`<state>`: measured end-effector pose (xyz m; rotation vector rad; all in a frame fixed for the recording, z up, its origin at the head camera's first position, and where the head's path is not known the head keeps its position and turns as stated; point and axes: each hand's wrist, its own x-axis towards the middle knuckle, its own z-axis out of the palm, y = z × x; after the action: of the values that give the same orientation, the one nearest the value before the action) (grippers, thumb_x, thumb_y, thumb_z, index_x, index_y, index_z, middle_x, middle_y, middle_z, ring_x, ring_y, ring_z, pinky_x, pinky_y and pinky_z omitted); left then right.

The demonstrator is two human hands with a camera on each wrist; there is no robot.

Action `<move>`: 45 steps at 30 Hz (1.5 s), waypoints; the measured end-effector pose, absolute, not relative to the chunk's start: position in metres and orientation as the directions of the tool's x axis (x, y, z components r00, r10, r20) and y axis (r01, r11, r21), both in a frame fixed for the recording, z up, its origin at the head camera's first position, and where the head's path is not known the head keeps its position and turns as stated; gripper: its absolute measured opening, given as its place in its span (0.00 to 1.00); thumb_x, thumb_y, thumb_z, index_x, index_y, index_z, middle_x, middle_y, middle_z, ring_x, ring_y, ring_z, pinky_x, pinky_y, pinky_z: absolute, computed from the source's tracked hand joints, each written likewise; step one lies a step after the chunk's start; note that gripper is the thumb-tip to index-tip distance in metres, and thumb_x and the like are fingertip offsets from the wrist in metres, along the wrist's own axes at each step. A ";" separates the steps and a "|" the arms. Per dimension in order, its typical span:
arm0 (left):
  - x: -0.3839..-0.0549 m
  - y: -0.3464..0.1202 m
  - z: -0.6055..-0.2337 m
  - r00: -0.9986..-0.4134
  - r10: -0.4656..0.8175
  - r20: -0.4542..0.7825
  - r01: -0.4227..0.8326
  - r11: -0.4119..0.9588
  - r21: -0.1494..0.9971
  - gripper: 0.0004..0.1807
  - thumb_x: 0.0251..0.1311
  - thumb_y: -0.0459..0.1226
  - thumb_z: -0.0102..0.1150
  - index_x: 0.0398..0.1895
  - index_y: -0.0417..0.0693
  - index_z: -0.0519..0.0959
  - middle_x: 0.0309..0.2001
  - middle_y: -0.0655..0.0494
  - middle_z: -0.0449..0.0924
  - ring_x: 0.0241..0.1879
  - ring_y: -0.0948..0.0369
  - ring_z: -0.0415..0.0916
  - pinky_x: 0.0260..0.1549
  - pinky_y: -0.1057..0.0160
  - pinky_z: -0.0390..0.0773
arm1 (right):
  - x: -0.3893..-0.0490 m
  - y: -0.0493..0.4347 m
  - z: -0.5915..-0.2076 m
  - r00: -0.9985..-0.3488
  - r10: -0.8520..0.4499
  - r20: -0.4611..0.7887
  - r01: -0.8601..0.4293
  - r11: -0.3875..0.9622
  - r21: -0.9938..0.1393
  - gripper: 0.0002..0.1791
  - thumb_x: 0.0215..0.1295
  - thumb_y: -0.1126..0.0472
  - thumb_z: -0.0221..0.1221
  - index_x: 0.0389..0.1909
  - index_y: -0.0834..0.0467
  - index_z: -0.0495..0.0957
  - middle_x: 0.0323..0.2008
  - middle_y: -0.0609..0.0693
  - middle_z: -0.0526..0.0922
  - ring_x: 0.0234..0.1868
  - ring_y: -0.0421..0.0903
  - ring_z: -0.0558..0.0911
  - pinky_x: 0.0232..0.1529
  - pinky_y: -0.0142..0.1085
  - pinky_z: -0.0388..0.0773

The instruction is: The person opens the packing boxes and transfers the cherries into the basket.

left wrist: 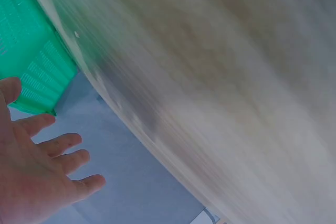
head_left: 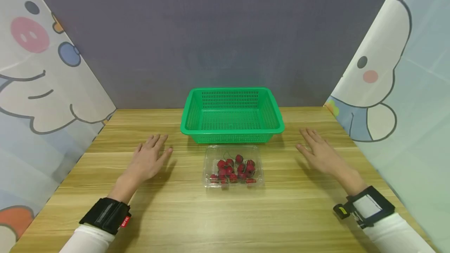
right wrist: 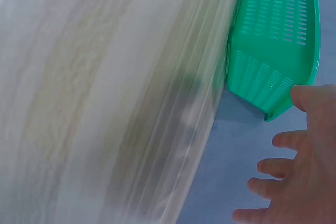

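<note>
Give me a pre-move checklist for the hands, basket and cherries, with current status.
1. Left hand free: ok, open, holding nothing.
2. Right hand free: ok, open, holding nothing.
3. Green slotted plastic basket upright and empty: ok.
4. Red cherries contained: ok, all visible ones lie within the clear plastic punnet.
5. Punnet lid open: cannot tell, plastic too transparent.

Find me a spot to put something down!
Bare table lies between the left hand and clear box, between that box and right hand, and in front of the box. Crowded: the middle, box and green basket close together.
</note>
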<state>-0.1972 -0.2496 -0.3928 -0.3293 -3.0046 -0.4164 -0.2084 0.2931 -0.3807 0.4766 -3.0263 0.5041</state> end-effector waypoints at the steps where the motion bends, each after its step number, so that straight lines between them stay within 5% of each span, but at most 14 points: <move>1: -0.197 -0.249 -0.393 -0.972 0.200 0.119 0.226 0.938 0.263 0.35 0.76 0.53 0.41 0.77 0.42 0.54 0.72 0.34 0.49 0.72 0.37 0.43 0.62 0.34 0.43 | -0.208 0.293 -0.381 -0.952 -0.293 0.088 -0.306 0.901 -0.309 0.40 0.78 0.43 0.42 0.76 0.67 0.47 0.73 0.68 0.44 0.73 0.66 0.44 0.63 0.65 0.42; 7: -0.197 -0.243 -0.394 -0.970 0.200 0.137 0.231 0.935 0.270 0.33 0.76 0.53 0.41 0.74 0.43 0.60 0.70 0.33 0.52 0.69 0.36 0.49 0.61 0.33 0.46 | -0.208 0.289 -0.382 -0.946 -0.290 0.148 -0.323 0.896 -0.304 0.35 0.78 0.46 0.44 0.72 0.70 0.58 0.70 0.70 0.51 0.69 0.70 0.54 0.63 0.63 0.50; 13: -0.196 -0.235 -0.394 -0.965 0.217 0.146 0.250 0.933 0.259 0.32 0.75 0.56 0.39 0.70 0.43 0.67 0.65 0.37 0.63 0.63 0.37 0.63 0.56 0.34 0.57 | -0.209 0.282 -0.382 -0.911 -0.303 0.280 -0.382 0.874 -0.299 0.23 0.77 0.53 0.50 0.58 0.69 0.73 0.60 0.66 0.70 0.61 0.66 0.68 0.60 0.57 0.63; 20: -0.195 -0.224 -0.394 -0.942 0.261 0.211 0.313 0.911 0.269 0.21 0.71 0.46 0.54 0.58 0.42 0.78 0.57 0.39 0.72 0.53 0.40 0.74 0.49 0.38 0.68 | -0.208 0.267 -0.384 -0.867 -0.317 0.384 -0.434 0.859 -0.272 0.12 0.72 0.57 0.56 0.44 0.62 0.82 0.42 0.55 0.82 0.41 0.55 0.83 0.39 0.46 0.78; 32: -0.183 -0.193 -0.381 -0.939 0.314 0.139 0.343 0.855 0.389 0.21 0.71 0.46 0.55 0.57 0.40 0.78 0.53 0.44 0.76 0.49 0.46 0.78 0.45 0.51 0.76 | -0.198 0.236 -0.387 -0.829 -0.380 0.410 -0.506 0.822 -0.261 0.06 0.68 0.59 0.60 0.36 0.56 0.84 0.29 0.41 0.81 0.28 0.38 0.80 0.28 0.29 0.74; 45: -0.173 -0.174 -0.370 -0.912 0.409 0.004 0.352 0.779 0.518 0.27 0.72 0.46 0.54 0.65 0.37 0.72 0.50 0.48 0.78 0.46 0.54 0.78 0.42 0.58 0.76 | -0.188 0.199 -0.389 -0.731 -0.484 0.482 -0.655 0.695 -0.296 0.06 0.67 0.61 0.62 0.39 0.59 0.84 0.37 0.46 0.83 0.37 0.46 0.82 0.32 0.31 0.77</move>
<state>-0.1727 -0.1735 -0.3698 -0.6580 -3.0653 -0.8581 -0.1884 0.1986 -0.3891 0.8892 -2.5382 0.6465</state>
